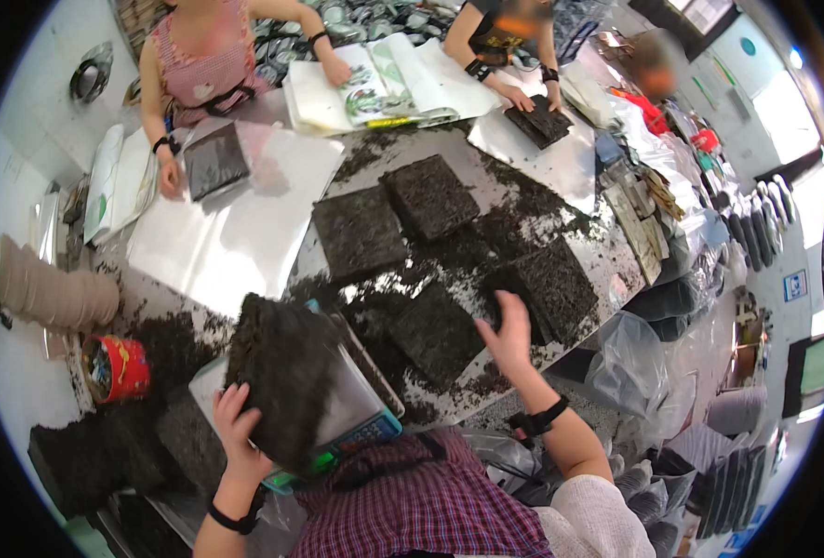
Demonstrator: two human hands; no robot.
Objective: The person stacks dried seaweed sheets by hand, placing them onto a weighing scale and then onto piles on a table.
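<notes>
My left hand (237, 425) grips the left edge of a tilted stack of dark dried seaweed sheets (286, 383). The stack is blurred and stands over a digital scale (377, 425) with a teal rim, a metal pan and a green-lit display, close to my checked apron. My right hand (513, 335) is raised with its fingers apart and nothing in it. Beside it are a stack of seaweed (555, 289) to the right and a lower one (436, 335) to the left. Farther off lie two more square stacks, one (359, 234) left of the other (431, 195).
Loose dark flakes cover much of the table (447, 261). A red tub (117, 368) and pale stacked cylinders (56, 282) stand left. Across the table, one person (209, 77) is by a bagged stack (216, 160); another (502, 42) handles a dark stack (539, 122).
</notes>
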